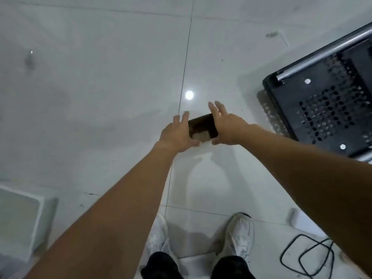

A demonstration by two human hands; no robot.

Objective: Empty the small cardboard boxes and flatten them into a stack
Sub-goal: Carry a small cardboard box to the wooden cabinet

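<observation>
**Item: small cardboard box** (203, 127). Dark, held in the air above the floor (100, 97), not resting on anything. The open mouth faces up toward the camera. The long axis runs away from the person, roughly in line with the forearms. A pale patch shows inside at the near end; whether it is contents or the box bottom cannot be told.

**Left hand** (177, 135). Touches the box's left long wall. Fingers (184, 117) are straight and laid along that wall, with the thumb at the near left corner.

**Right hand** (227, 127). Touches the box's right long wall. Fingers (216, 109) are straight and splayed, reaching past the box's far edge, with the thumb at the near right corner. Neither hand is clenched; the box is carried by pressing it between the two hands.

**Governing relation.** Both hands are equally close, one on each long wall, and the short ends are free. By judgement, tipping out or collapsing would work across the short axis.

**Right of the box, well apart:** black perforated crate (322, 109).

**Below and nearer than the box:** white shoes (239, 234).

**Near right of the box:** black cable (308, 256).

**Near left of the box:** white bin (18, 218).
</observation>
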